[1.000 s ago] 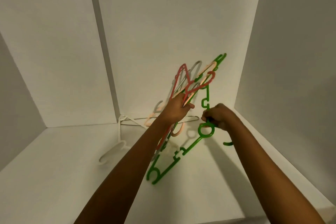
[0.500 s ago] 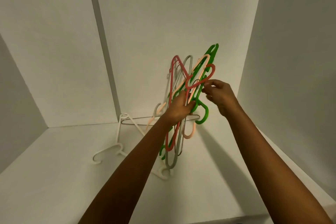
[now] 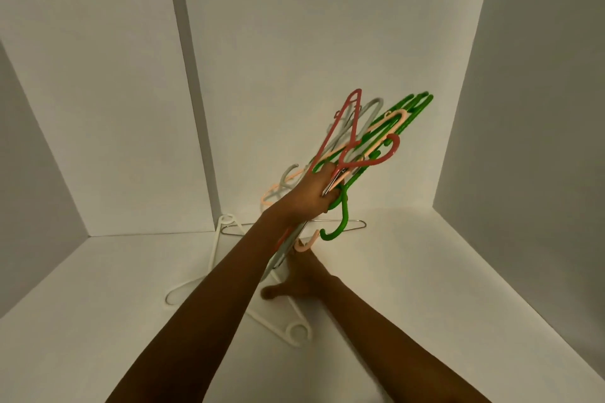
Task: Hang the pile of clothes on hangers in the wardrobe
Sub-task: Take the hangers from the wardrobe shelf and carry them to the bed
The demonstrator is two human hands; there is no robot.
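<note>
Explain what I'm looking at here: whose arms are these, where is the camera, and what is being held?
There is no machine here. A person works with bare hands, and the single picture comes from a camera worn on the head, looking forward and down, so both arms run up from the bottom edge. The white walls and floor are the inside of a wardrobe. The left hand holds a bundle of hangers, red, green, peach and grey, raised off the floor. The right hand reaches low with its thumb spread, over a white hanger lying on the floor. A wire hanger lies further back. No clothes are in view.
</note>
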